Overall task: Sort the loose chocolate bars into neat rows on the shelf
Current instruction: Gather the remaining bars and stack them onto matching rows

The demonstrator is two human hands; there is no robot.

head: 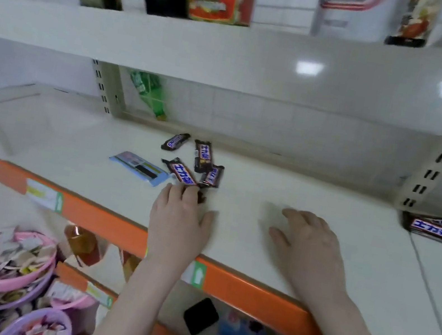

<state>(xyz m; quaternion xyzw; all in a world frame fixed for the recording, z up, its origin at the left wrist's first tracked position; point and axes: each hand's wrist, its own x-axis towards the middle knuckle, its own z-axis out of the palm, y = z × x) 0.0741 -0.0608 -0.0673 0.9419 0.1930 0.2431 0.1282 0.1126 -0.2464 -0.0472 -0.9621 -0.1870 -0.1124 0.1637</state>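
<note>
Head view looks down on a white shelf (284, 184) with an orange front edge (251, 290). Four loose chocolate bars lie in a scattered cluster toward the far middle of the shelf: a far-left bar (175, 141) lying aslant, an upright bar (203, 156) just right of it, a small bar (212, 177) partly tucked under that one, and a near bar (181, 173) lying diagonally. The left hand (179, 219) reaches over the front edge, palm down, its fingertips curled on the near end of the near bar; whether they truly pinch it cannot be told, since the fingers cover that end. The right hand (308, 242) rests well apart to the right, palm down on the bare shelf, fingers relaxed and spread, holding nothing. A light blue flat packet (140, 168) lies just left of the cluster. At the far right edge sits a stacked group of bars (436, 230), set lengthwise. A green bottle (150, 93) lies at the back behind the cluster. Below the shelf, near left, stand pink baskets (11, 263) filled with small wrapped items.
</note>
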